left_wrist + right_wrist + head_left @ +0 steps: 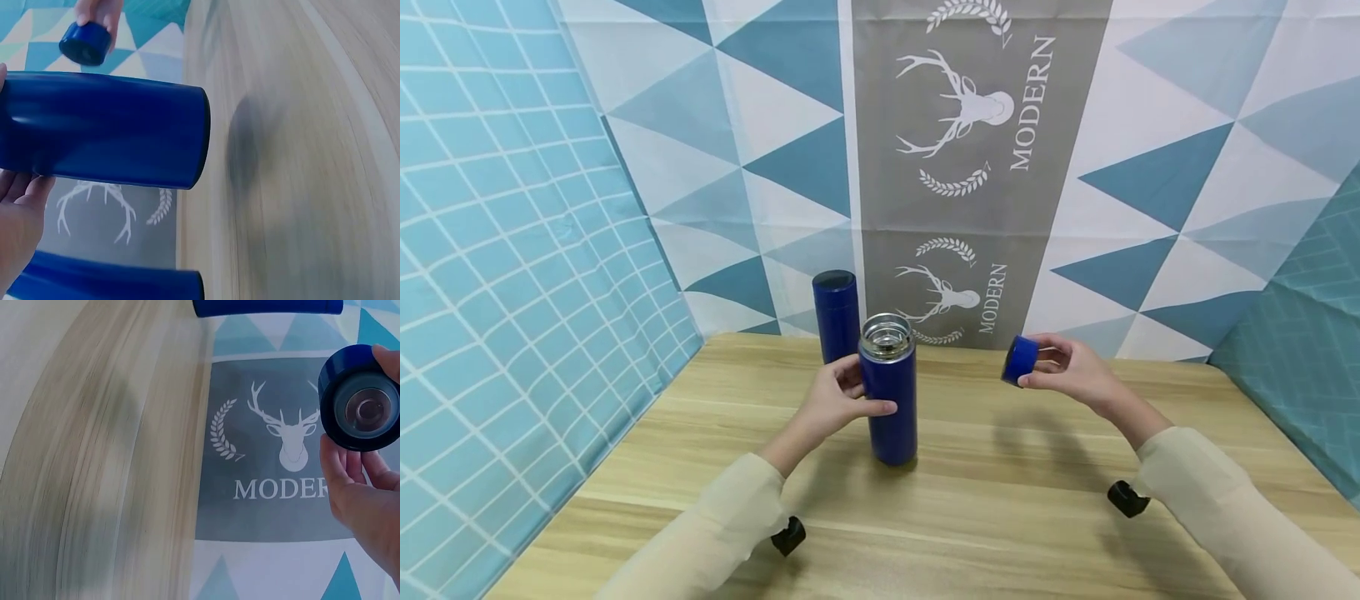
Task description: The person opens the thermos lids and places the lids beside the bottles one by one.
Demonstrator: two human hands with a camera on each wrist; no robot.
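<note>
Light-blue sheeting (490, 250) with a white grid covers the left side, teal sheeting (1300, 358) the right, and between them hangs a backdrop (880, 167) of blue and white triangles. Its grey panel carries antlered deer heads, leaf sprays and the word MODERN, all turned sideways in the head view. Below spreads a counter (1000, 525) of pale, streaked wood grain.

Left of the middle, the left hand (838, 393) has its grip wrapped round the body of a blue flask (895, 408), with the thumb lying across the near side. Held upright, the flask is uncapped, its silvery mouth facing up; in the left wrist view its base looks raised off the counter, near a soft dark shadow.

Well apart to the right, the right hand (1070, 372) pinches a short blue cap (1022, 361) between thumb and fingers, in the air above the counter. In the right wrist view, one end of this cap shows a pale ring around a silvery centre.

A second blue flask (837, 317), dark-topped, stands just behind and left of the held one, partly hidden. Cream sleeves (700, 525) cover both forearms, and a small black device (1127, 498) sits by each cuff.
</note>
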